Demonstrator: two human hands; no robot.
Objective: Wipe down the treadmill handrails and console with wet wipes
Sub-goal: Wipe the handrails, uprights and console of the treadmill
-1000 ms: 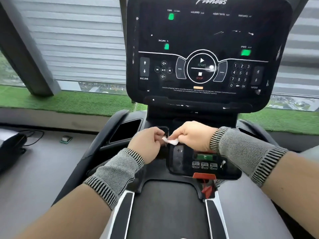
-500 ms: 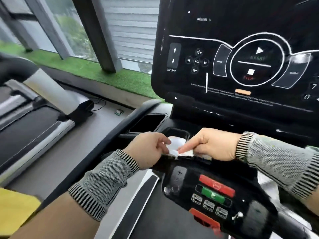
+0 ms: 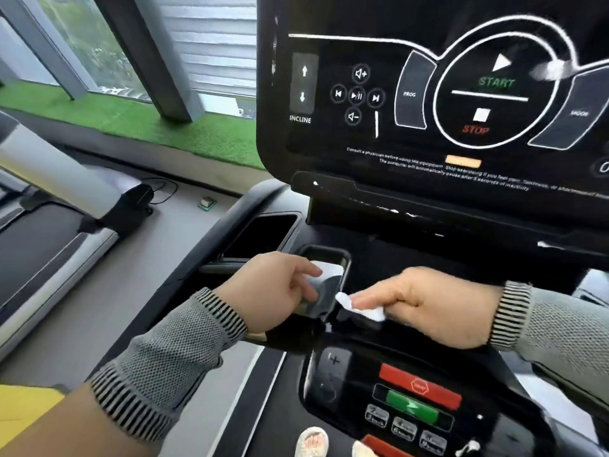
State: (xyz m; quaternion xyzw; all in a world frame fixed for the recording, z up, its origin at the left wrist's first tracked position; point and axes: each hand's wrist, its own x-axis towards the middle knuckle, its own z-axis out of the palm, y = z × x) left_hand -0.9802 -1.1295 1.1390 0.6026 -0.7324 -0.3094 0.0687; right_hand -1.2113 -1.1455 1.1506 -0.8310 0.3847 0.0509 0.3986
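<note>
The treadmill's black console (image 3: 428,153) with its START and STOP markings fills the upper right. Below it lies a smaller control panel (image 3: 412,404) with red and green buttons. My left hand (image 3: 276,291) grips a glossy grey packet (image 3: 326,280) over a small tray (image 3: 342,255) under the console. My right hand (image 3: 425,301) pinches a crumpled white wet wipe (image 3: 361,308), which rests on the black surface just right of the packet. The left handrail (image 3: 184,291) curves down past my left wrist.
A second treadmill (image 3: 49,232) stands to the left across a grey floor strip, with a cable (image 3: 161,189) and a small green object (image 3: 207,203) on the floor. Green turf (image 3: 164,127) and window pillars lie behind. My sandalled feet (image 3: 311,441) show at the bottom.
The view has moved closer and turned left. My hands have drawn apart: the right has pulled the wipe away to the right, and the left now holds the grey packet.
</note>
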